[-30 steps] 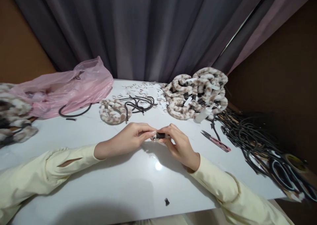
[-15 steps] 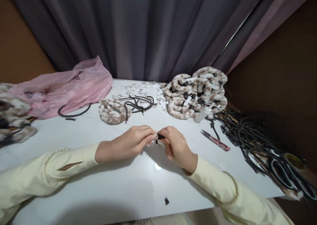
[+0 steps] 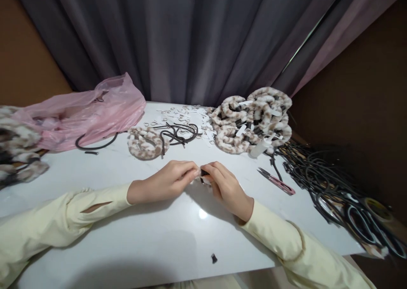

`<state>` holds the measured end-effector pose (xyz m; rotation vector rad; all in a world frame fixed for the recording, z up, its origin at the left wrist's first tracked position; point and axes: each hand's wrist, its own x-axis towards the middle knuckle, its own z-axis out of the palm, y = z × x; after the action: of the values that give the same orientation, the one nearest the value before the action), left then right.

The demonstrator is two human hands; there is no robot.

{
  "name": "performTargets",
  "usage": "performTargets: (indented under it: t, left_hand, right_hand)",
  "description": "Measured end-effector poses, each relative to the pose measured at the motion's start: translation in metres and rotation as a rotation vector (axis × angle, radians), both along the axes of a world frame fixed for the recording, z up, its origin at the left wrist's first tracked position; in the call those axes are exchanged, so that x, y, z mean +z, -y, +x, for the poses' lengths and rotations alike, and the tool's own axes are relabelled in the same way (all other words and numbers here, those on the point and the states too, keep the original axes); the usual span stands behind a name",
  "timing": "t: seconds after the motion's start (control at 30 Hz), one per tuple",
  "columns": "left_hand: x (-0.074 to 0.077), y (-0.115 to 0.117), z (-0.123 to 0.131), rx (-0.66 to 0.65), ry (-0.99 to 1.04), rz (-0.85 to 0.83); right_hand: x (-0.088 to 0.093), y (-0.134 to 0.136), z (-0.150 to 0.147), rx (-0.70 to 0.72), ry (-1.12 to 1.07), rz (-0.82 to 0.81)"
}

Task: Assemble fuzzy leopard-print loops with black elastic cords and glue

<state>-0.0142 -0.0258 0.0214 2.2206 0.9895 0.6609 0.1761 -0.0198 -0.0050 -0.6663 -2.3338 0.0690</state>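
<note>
My left hand point(image 3: 173, 179) and my right hand point(image 3: 227, 189) meet above the middle of the table, fingertips almost touching. Between them shows a short black piece point(image 3: 202, 173), pinched by my right fingers and mostly hidden. My left thumb and fingers are closed on something small and whitish at its left end; I cannot make out what it is. Beyond my left hand lies a fluffy white-and-brown ring point(image 3: 135, 148), and dark cords point(image 3: 182, 133) are beside it. A small loose black piece point(image 3: 214, 258) rests near the table's front edge.
Thread snips with pink handles point(image 3: 276, 181) lie right of my right hand. Behind them stand a white bottle point(image 3: 259, 148) and piled fluffy rings point(image 3: 233, 140). Many black cords point(image 3: 318, 170) cover the right edge. A pink plastic bag point(image 3: 121, 106) sits back left, small metal rings point(image 3: 171, 110) at the back.
My left hand has shifted slightly right, closer to my right hand. My right fingers have closed further over the black piece, so less of it shows.
</note>
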Motion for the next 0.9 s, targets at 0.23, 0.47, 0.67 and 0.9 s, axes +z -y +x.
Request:
performTargets:
  t: [0.23, 0.47, 0.67, 0.9]
  left_hand:
    - [0.001, -0.002, -0.002, 0.039, 0.06, -0.164]
    - [0.004, -0.001, -0.002, 0.041, 0.135, -0.342]
    - [0.004, 0.0, -0.001, 0.085, 0.176, -0.38]
    - [0.002, -0.003, -0.001, 0.121, 0.2, -0.37]
  right_hand:
    - [0.0, -0.003, 0.001, 0.021, 0.045, 0.082]
    - [-0.003, 0.001, 0.0, 0.029, 0.027, 0.037]
    - [-0.004, -0.003, -0.002, 0.063, -0.018, -0.148]
    - [0.008, -0.003, 0.005, 0.018, -0.038, 0.017]
